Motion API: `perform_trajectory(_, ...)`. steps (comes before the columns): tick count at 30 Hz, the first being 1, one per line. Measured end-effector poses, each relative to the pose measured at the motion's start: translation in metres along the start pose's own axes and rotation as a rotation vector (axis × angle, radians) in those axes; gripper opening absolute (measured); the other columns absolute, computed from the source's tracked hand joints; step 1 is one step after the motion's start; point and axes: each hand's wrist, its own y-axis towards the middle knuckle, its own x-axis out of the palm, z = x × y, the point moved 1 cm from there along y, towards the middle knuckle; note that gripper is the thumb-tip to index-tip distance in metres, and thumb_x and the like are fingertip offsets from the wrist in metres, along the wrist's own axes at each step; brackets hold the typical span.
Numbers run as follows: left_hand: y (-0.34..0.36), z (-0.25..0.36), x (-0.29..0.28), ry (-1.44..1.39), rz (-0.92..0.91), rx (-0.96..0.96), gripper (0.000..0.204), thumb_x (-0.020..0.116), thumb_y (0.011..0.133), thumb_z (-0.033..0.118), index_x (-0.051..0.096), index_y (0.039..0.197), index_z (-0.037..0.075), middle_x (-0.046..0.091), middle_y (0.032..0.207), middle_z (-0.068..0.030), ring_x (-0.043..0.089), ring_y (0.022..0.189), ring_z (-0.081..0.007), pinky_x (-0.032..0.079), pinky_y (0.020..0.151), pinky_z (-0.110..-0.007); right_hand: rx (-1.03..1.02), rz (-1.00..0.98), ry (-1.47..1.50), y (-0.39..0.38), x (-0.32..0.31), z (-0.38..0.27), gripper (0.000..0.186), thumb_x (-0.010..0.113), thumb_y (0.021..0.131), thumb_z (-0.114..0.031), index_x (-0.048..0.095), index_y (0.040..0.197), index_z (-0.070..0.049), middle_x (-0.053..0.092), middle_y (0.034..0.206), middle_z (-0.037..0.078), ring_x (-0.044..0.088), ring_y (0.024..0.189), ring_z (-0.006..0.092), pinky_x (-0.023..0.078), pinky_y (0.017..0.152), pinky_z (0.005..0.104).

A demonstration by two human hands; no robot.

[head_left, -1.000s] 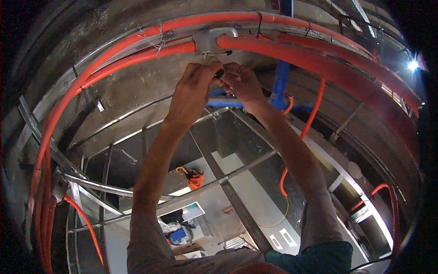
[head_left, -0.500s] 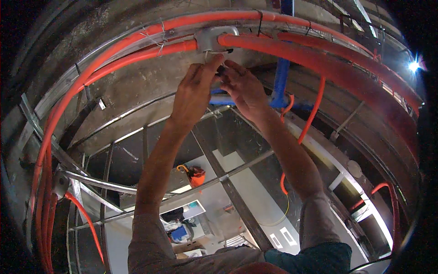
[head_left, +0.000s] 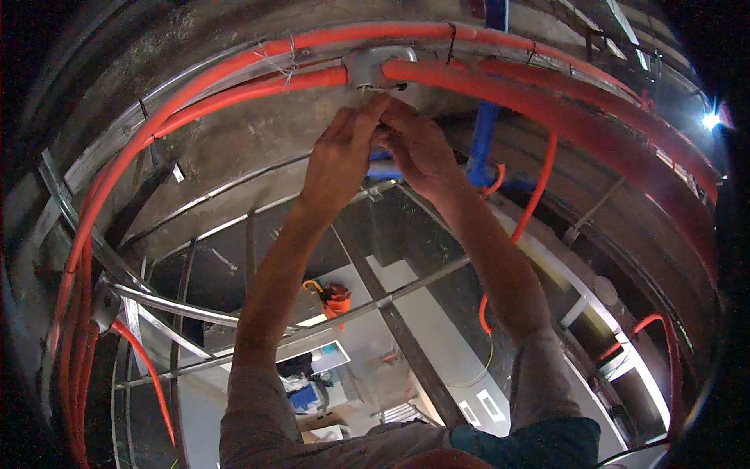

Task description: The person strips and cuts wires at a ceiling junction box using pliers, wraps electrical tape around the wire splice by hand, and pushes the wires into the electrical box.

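Note:
Overhead, a grey junction box [head_left: 364, 70] sits in the run of orange conduit [head_left: 305, 80]. From its underside come short thin wires [head_left: 373, 89], pale with one dark tip. Just below them my left hand [head_left: 337, 160] and my right hand [head_left: 426, 152] meet, fingertips pinched together. The left fingertips reach up to the wires and appear to touch them. My right fingers are bent in against the left ones. Whatever lies between the fingertips is covered by the fingers themselves.
A blue pipe [head_left: 483, 129] runs behind the conduit on the right. Metal ceiling framing [head_left: 383, 303] spans beneath my arms. Far below are an orange bag [head_left: 336, 301] and a blue box [head_left: 305, 399]. A bright lamp [head_left: 710, 120] shines at the far right.
My hands have drawn closer together, and the small dark thing seen between the fingertips is now hidden. The view has shifted slightly, with the junction box a little further right.

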Motion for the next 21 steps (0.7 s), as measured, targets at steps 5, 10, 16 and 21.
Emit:
perform_trajectory(5,0.001,-0.002,0.005,-0.003,0.024,-0.014,0.058,0.063,0.080,-0.006,0.049,0.135,0.008,0.064,0.095,-0.0145,0.064,0.084,-0.0325,0.056,0.071,-0.043,-0.121,0.017,-0.417,0.002,-0.018,0.007,0.025,0.065,0.095,-0.015,0.064,0.117,-0.004,0.066,0.111,0.004,0.063,0.091,0.0146,0.050,0.081,0.0303)
perform_trajectory(10,0.000,-0.004,0.002,-0.026,0.051,-0.028,0.053,0.068,0.079,-0.003,0.053,0.129,0.007,0.065,0.093,-0.0135,0.064,0.084,-0.0314,0.056,0.070,-0.043,0.070,0.102,-0.293,-0.003,-0.010,-0.009,0.028,0.068,0.093,-0.021,0.066,0.113,-0.002,0.069,0.096,0.004,0.063,0.082,0.0117,0.049,0.072,0.0273)
perform_trajectory(16,0.005,0.002,0.003,0.044,0.031,0.025,0.041,0.069,0.078,-0.003,0.058,0.116,0.006,0.066,0.095,-0.0104,0.062,0.087,-0.0287,0.055,0.073,-0.041,0.273,0.046,-0.764,-0.003,-0.018,-0.030,0.027,0.071,0.090,-0.024,0.069,0.103,0.000,0.067,0.078,0.002,0.058,0.070,0.0092,0.043,0.059,0.0257)
perform_trajectory(21,0.005,-0.005,0.010,0.083,0.010,0.044,0.034,0.067,0.076,-0.006,0.061,0.107,0.006,0.067,0.101,-0.0085,0.059,0.093,-0.0296,0.054,0.079,-0.041,0.053,0.041,-0.449,-0.001,-0.029,-0.003,0.022,0.070,0.091,-0.023,0.069,0.095,-0.002,0.062,0.075,0.001,0.051,0.064,0.0089,0.038,0.055,0.0272)
